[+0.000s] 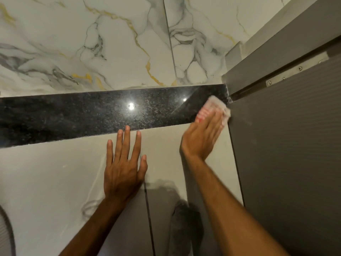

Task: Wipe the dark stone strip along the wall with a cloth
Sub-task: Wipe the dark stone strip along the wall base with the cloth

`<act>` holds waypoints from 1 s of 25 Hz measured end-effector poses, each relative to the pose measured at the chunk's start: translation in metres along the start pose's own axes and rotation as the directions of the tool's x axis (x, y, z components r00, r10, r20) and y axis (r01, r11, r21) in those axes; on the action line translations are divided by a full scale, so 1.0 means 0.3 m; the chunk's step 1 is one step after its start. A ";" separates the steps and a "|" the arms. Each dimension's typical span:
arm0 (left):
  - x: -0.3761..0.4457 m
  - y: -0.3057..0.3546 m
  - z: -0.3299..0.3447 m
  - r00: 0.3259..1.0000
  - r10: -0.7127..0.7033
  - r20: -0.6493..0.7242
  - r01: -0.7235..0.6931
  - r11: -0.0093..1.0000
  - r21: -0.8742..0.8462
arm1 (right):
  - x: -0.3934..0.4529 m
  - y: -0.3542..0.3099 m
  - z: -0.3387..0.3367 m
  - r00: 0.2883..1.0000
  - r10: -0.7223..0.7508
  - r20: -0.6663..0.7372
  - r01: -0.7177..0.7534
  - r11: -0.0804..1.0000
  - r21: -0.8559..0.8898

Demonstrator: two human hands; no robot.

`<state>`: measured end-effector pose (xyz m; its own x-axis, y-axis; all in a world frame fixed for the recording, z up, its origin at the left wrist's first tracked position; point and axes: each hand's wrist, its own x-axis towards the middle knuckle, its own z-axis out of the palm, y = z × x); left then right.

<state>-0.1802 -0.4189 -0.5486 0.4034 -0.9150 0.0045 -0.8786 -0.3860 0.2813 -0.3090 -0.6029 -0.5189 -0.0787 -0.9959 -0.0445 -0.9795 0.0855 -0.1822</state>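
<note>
A dark speckled stone strip (92, 115) runs across the wall from the left edge to a grey door at the right. My right hand (201, 137) presses a white cloth with red stripes (212, 108) flat against the strip's right end, beside the door edge. The cloth and my fingers are blurred. My left hand (123, 163) lies flat and spread on the pale tile just below the strip, its middle fingertips touching the strip's lower edge. It holds nothing.
White marble-look tiles with gold and grey veins (110, 43) fill the wall above the strip. A grey door (286, 154) with a metal hinge plate (295, 71) stands at the right. Pale tiles (46, 182) lie below. A dark foot (184, 228) shows at the bottom.
</note>
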 end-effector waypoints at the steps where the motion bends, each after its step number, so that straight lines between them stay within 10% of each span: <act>1: 0.001 -0.001 -0.001 1.000 0.002 0.009 -0.002 1.000 -0.004 | -0.061 0.040 -0.006 0.999 0.032 0.001 -0.032 0.999 -0.008; 20: -0.002 -0.017 0.020 1.000 -0.012 0.022 0.013 0.999 -0.050 | 0.133 0.005 0.043 0.998 -0.037 -0.051 0.038 0.999 0.008; 25: -0.029 -0.016 -0.008 0.996 -0.066 0.053 0.068 0.996 -0.050 | -0.177 0.084 0.013 0.995 0.016 -0.096 -0.018 1.000 -0.020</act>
<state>-0.1788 -0.4087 -0.5478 0.4462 -0.8926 -0.0647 -0.8350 -0.4412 0.3289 -0.3289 -0.5478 -0.5250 -0.1120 -0.9926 0.0469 -0.9814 0.1031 -0.1618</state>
